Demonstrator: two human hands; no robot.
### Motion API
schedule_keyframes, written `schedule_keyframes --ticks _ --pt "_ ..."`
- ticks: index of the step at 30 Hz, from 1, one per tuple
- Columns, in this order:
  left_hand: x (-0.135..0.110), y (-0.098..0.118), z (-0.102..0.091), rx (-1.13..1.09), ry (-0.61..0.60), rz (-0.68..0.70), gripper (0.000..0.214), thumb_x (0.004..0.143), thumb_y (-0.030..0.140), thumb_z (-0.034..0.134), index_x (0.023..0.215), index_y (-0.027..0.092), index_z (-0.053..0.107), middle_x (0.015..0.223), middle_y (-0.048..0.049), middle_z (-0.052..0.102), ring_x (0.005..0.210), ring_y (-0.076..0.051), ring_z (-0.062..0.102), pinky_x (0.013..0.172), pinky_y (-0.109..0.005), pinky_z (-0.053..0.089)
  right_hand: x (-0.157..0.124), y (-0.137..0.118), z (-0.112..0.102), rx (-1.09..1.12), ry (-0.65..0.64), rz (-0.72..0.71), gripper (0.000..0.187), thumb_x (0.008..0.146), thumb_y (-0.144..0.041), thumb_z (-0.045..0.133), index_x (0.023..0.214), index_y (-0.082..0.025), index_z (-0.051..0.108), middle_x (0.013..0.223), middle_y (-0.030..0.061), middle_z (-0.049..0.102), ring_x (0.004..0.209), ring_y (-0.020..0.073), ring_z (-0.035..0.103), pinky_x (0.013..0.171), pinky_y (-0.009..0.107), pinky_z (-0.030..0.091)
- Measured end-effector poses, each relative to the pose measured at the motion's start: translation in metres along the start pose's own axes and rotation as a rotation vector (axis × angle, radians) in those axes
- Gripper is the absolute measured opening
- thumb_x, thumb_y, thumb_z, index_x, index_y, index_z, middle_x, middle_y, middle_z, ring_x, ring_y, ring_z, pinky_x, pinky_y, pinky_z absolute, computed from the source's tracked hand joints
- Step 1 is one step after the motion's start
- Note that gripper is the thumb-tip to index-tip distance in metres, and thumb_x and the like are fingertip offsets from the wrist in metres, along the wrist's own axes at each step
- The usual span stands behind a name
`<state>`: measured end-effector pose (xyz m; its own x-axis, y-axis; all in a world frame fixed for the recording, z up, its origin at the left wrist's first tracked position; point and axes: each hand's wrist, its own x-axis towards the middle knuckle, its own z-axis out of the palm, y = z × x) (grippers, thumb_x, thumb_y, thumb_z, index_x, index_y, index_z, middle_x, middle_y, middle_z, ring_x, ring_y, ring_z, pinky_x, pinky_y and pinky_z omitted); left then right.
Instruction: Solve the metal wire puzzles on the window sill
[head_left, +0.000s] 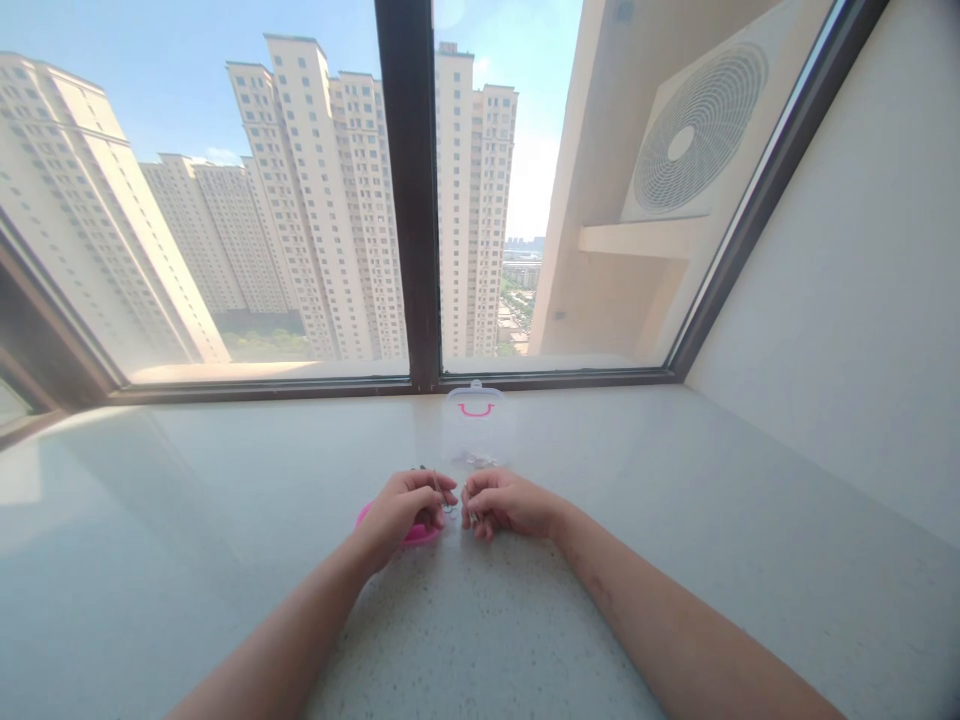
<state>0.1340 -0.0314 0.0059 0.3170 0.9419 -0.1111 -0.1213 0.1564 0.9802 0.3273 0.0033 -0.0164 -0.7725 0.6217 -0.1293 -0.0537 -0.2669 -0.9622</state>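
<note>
My forearms [292, 620] reach in from both sides over the pale speckled sill [420, 620]. Ahead of them, my left hand [409, 500] has its thumb and fingers pinching a thin, silvery metal piece [448, 508], which sits in the narrow gap between my hands; it looks ring-like at the bottom, though too small to make out fully. My right hand [510, 503] curls just beside it, with metal glinting at the fingers; I cannot tell whether it grips anything. A bright pink dish [424, 534] with a rounded edge shows under my left hand. Just beyond both hands is a clear box [469, 435] with a pink handle [476, 411]. The sill runs broadly left and right of my hands, bounded ahead by the dark window frame [424, 385] and far right by a white wall [847, 300].
</note>
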Motion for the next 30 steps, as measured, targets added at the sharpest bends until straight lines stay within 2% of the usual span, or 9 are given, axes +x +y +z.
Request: schedule_keyframes --ticks 6,11,16,21,25,30 --pt "-0.0009 0.0016 -0.0011 0.002 0.011 -0.003 0.021 0.066 0.016 0.059 0.085 0.009 0.062 0.077 -0.0070 0.066 0.050 -0.009 0.056 0.051 -0.022 0.043 0.0004 0.0012 -0.0006 -0.013 0.007 0.001 0.018 0.071 -0.026 0.060 0.073 -0.013 0.048 0.069 0.0043 0.062 0.051 0.0091 0.057 0.044 0.017 0.041" --pt "-0.0021 0.0019 -0.0025 0.050 0.024 0.014 0.023 0.068 0.022 0.064 0.087 0.009 0.063 0.074 -0.0075 0.066 0.053 -0.011 0.057 0.053 -0.023 0.044 -0.0011 -0.0010 -0.0009 -0.069 -0.002 -0.006 0.015 0.067 -0.020 0.061 0.074 -0.012 0.051 0.071 0.0041 0.063 0.052 0.0083 0.056 0.043 0.016 0.040" --pt "-0.0021 0.0028 -0.0024 0.097 0.042 0.042 0.024 0.069 0.026 0.065 0.087 0.010 0.062 0.071 -0.0060 0.065 0.051 -0.009 0.054 0.049 -0.020 0.039 -0.0017 -0.0012 -0.0010 -0.084 -0.006 -0.019 0.013 0.065 -0.016 0.060 0.073 -0.012 0.051 0.071 0.0038 0.063 0.052 0.0080 0.056 0.044 0.015 0.040" --pt "-0.0015 0.0047 -0.0016 0.161 0.055 0.085 0.021 0.072 0.028 0.061 0.082 0.009 0.061 0.066 -0.0035 0.062 0.044 -0.006 0.048 0.042 -0.017 0.029 -0.0009 -0.0004 -0.0007 -0.052 0.007 0.001 0.017 0.072 -0.026 0.061 0.072 -0.012 0.051 0.068 0.0038 0.062 0.048 0.0068 0.053 0.041 0.015 0.038" --pt "-0.0018 0.0047 -0.0021 0.160 0.049 0.070 0.022 0.072 0.030 0.062 0.082 0.010 0.060 0.069 -0.0034 0.062 0.045 -0.006 0.049 0.042 -0.018 0.031 -0.0012 -0.0012 0.0002 -0.044 0.010 0.001 0.026 0.076 -0.036 0.061 0.074 -0.011 0.053 0.069 0.0044 0.061 0.048 0.0072 0.054 0.042 0.016 0.039" --pt "-0.0028 0.0034 -0.0019 0.141 0.027 0.036 0.026 0.071 0.035 0.063 0.083 0.012 0.060 0.069 -0.0026 0.061 0.045 -0.007 0.051 0.045 -0.019 0.037 -0.0024 -0.0035 0.0019 -0.101 0.015 -0.007 0.030 0.067 -0.033 0.072 0.075 -0.012 0.052 0.070 0.0033 0.062 0.051 0.0072 0.054 0.045 0.016 0.040"
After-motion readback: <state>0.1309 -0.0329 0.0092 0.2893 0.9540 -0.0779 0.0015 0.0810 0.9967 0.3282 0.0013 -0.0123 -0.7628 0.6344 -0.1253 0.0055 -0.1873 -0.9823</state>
